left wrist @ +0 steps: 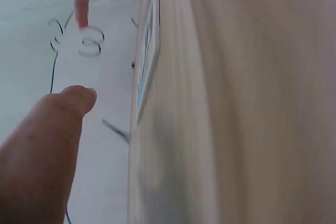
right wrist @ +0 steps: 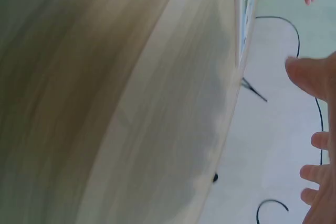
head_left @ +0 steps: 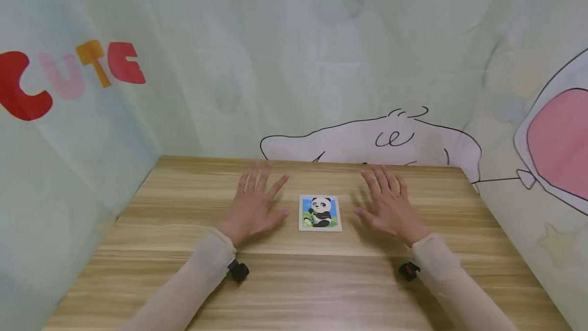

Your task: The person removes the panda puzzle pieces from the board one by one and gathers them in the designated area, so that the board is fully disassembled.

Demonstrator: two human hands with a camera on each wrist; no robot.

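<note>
A small, nearly square panda picture board [head_left: 320, 213] with a white border lies flat on the wooden table [head_left: 294, 290]. To its left, my left hand [head_left: 253, 207] hovers with spread fingers and holds nothing. My right hand [head_left: 389, 207] is to its right, its fingers also spread and nothing held. Both hands are apart from the board. In the left wrist view, the left thumb [left wrist: 50, 140] shows near the board [left wrist: 149, 45], seen edge-on as a thin slab. The right thumb [right wrist: 310, 77] and some fingertips appear in the right wrist view.
A pale curtain [head_left: 294, 55] with cartoon drawings and coloured letters hangs behind and beside the table. Each wrist carries a small black camera, one on the left [head_left: 238, 271] and one on the right [head_left: 409, 271]. The table's far edge runs just beyond my fingertips.
</note>
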